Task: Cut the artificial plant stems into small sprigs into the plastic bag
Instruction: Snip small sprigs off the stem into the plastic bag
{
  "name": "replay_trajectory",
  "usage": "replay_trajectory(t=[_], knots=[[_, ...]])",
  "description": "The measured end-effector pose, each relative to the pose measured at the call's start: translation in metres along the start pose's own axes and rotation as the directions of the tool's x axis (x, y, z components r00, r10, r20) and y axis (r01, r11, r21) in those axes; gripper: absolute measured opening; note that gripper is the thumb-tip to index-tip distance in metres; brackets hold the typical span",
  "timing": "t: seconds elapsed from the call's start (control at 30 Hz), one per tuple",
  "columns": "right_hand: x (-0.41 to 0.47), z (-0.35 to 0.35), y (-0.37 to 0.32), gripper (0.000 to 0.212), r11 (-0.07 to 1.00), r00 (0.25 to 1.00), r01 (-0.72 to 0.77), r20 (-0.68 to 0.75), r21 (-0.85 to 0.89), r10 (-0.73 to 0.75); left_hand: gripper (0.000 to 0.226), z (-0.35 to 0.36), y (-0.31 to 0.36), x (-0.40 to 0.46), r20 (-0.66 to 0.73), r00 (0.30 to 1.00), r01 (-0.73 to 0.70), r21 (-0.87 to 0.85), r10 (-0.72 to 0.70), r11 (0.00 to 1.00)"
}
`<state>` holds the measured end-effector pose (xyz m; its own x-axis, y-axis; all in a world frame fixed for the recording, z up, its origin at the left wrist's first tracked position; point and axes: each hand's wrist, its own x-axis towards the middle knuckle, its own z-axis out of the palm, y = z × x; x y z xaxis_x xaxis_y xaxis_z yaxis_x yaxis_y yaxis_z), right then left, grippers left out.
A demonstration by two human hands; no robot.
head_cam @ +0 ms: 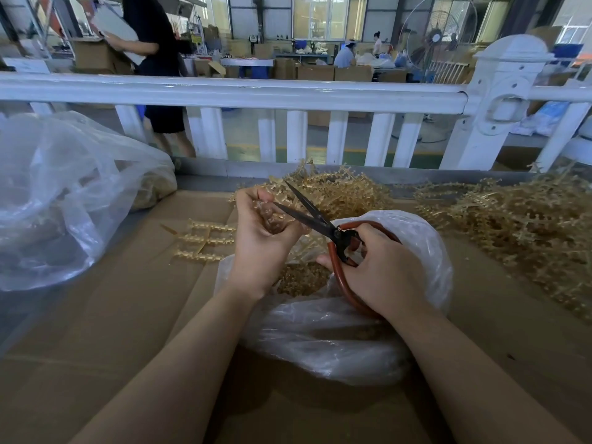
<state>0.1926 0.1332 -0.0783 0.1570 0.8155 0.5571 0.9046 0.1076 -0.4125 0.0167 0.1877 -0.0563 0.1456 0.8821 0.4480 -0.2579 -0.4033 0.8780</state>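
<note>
Holding both hands over the open plastic bag (336,331), the person works above flattened cardboard (128,315). Right hand (378,274) has fingers curled through the red-brown loop handles of the scissors (323,224); blades parted to a narrow V, tips pointing up and left. Left hand (262,238) has fingers curled round a pale gold stem piece (272,216), held just left of the blades. The stem sits right at the open V, seemingly between the blades, though whether metal touches plastic cannot be told. Blade axis runs diagonally from lower right to upper left; the stem's own axis is mostly hidden in the fist. Left hand is the nearer one to the stem; right only has to squeeze. Likely next: close blades so the sprig drops straight down into the bag mouth, where cut sprigs (301,277) already lie. Beyond, loose comb-like stems (205,240) rest left on the cardboard, uncut stem piles (519,225) behind and right. Large clear bag (64,200) far left, white railing (256,91) behind.
</note>
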Motion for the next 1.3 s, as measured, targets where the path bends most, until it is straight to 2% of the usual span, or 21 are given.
replay_trajectory(t=[0.2,0.37,0.5,0.8,1.07,1.3], knots=[[0.000,0.001,0.001,0.073,0.999,1.000,-0.026,0.003,0.026,0.026,0.040,-0.002,-0.004,0.002,-0.008,0.999,0.032,-0.054,-0.033,0.998],[0.000,0.002,0.002,0.069,0.999,1.000,-0.024,-0.011,0.028,0.024,0.029,-0.003,-0.006,0.004,-0.039,0.994,0.096,-0.184,-0.105,0.978],[0.000,0.002,0.003,0.064,1.000,1.000,-0.024,0.005,0.018,0.024,0.030,-0.003,-0.007,0.007,-0.048,0.992,0.104,-0.267,-0.120,0.958],[0.000,0.001,0.003,0.065,1.000,1.000,-0.003,-0.003,0.010,0.003,0.037,-0.002,-0.006,0.006,-0.001,0.995,0.100,-0.264,-0.104,0.959],[0.002,0.003,0.001,0.070,0.997,0.999,0.012,-0.030,-0.077,-0.014,0.035,-0.004,-0.008,0.007,-0.047,0.991,0.110,-0.240,-0.124,0.964],[-0.001,0.001,-0.002,0.056,0.995,0.995,0.042,-0.081,-0.095,-0.050,0.030,-0.006,-0.014,0.009,-0.059,0.981,0.164,-0.275,-0.186,0.947]])
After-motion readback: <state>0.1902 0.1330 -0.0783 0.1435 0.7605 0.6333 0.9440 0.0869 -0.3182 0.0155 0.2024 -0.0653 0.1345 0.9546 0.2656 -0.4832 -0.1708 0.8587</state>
